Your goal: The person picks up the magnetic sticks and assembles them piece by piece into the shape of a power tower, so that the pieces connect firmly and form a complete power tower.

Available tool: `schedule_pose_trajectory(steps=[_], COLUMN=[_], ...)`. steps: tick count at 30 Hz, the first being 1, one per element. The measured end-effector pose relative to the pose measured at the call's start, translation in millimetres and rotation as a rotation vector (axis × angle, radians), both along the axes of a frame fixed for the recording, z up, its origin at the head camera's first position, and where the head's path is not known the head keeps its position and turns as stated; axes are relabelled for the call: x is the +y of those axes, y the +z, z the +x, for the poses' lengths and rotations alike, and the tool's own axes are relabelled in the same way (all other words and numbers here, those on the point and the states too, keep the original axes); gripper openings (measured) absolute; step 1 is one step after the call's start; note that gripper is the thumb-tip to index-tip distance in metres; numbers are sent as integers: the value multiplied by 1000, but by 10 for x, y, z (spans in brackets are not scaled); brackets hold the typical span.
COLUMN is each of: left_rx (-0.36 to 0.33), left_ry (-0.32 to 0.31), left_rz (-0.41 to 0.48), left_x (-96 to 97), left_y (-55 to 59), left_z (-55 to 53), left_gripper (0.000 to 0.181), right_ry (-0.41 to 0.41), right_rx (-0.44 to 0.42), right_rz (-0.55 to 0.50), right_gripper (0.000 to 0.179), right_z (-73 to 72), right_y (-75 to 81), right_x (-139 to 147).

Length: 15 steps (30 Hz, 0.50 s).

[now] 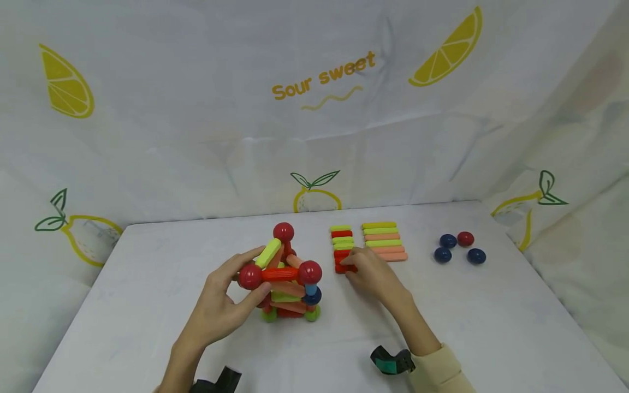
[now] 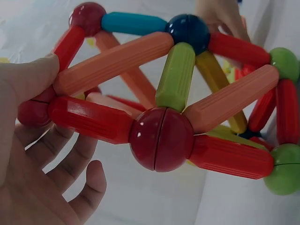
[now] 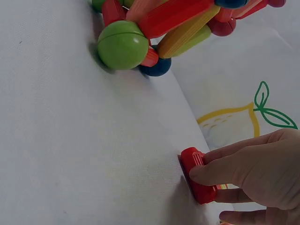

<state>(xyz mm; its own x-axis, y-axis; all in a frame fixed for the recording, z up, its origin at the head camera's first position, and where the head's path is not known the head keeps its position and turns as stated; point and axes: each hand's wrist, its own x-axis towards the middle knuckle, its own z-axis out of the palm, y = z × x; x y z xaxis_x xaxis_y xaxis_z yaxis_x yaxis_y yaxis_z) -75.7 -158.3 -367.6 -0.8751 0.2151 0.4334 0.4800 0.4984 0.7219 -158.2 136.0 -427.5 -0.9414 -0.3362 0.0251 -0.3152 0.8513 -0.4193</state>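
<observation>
A structure of magnetic rods and balls [image 1: 280, 274] stands on the table in the middle of the head view, with red, orange, green and blue parts. My left hand [image 1: 223, 300] grips it at its upper left corner, thumb and fingers around a red ball [image 2: 35, 112]. To the right of the structure, my right hand [image 1: 371, 273] is at the near end of a column of short rods. In the right wrist view, its thumb and fingers pinch a red rod [image 3: 197, 176] low at the table surface. The hand partly covers the rods beside it.
A second stack of longer yellow, green and orange rods [image 1: 382, 230] lies just right of the short ones. Farther right are several loose balls, among them a red ball [image 1: 465, 238] and a dark blue ball [image 1: 476, 256]. A lemon-print white cloth [image 1: 196, 164] hangs behind the table.
</observation>
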Motion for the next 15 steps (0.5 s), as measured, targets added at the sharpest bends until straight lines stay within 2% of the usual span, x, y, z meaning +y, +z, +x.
schedule_pose_trajectory(steps=[4,7,9,13,15], left_rx=[-16,3,7,0,-12], left_ry=[-28,2,63,259,326], left_rz=[21,65,114,186,224], left_x=[-57,-95,-108,-91,-64], left_y=[-21,-32,-34,-5,22], left_z=[-15,-29,-34,-24,-9], left_gripper=[54,54,55,57,57], right_ry=[7,5,7,8,6], right_rx=[-18,-46,-67,-94,-107], right_rz=[-7,-34,-48,-48,-47], right_gripper=[21,17,16,18,19], right_z=[13,21,28,52,66], right_y=[-13,-8,-1,2,5], right_x=[-9,-18,-25,-29,-31])
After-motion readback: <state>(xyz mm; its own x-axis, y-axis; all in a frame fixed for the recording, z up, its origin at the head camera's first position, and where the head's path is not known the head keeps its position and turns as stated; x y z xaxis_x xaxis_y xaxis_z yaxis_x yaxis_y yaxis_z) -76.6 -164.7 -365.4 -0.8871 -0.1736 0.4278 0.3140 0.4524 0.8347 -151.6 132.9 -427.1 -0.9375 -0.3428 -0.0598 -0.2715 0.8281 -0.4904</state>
